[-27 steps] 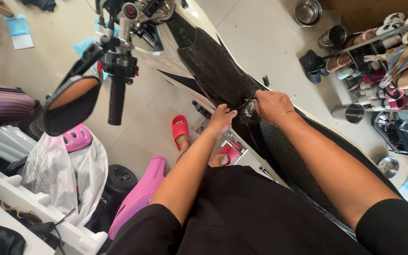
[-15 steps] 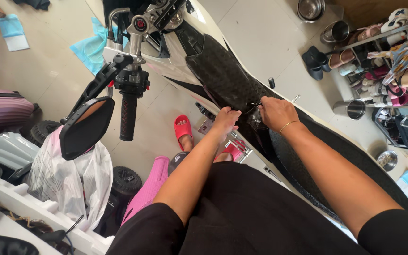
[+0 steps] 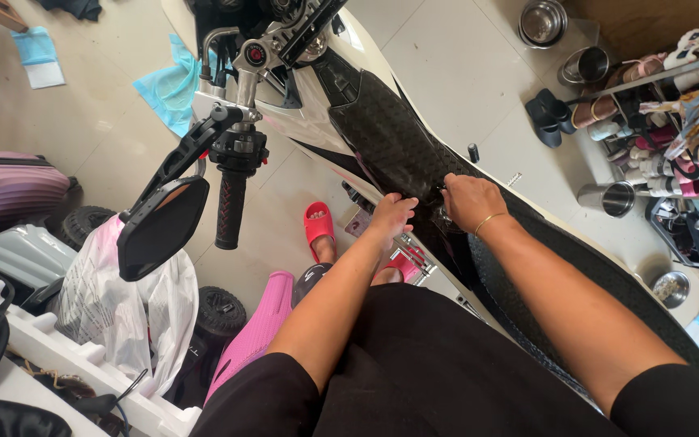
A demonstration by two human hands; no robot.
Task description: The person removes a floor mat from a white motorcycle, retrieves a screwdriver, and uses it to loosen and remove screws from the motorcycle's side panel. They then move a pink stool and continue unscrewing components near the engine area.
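At the left of the frame the black mirror (image 3: 162,228) and handlebar grip (image 3: 230,208) hung over bare tiled floor (image 3: 107,137). At centre our left hand (image 3: 391,217) pressed fingers-down on the edge of the black textured motorcycle cover (image 3: 390,142). Just right, our right hand (image 3: 471,202) was clenched on that cover's fold. The shoe rack (image 3: 673,97) crowded the right edge.

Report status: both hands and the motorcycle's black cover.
Left hand and right hand both pressed on the black textured cover of the motorcycle, fingers curled; grip unclear. Handlebar grip and mirror off to the left, apart from both hands.
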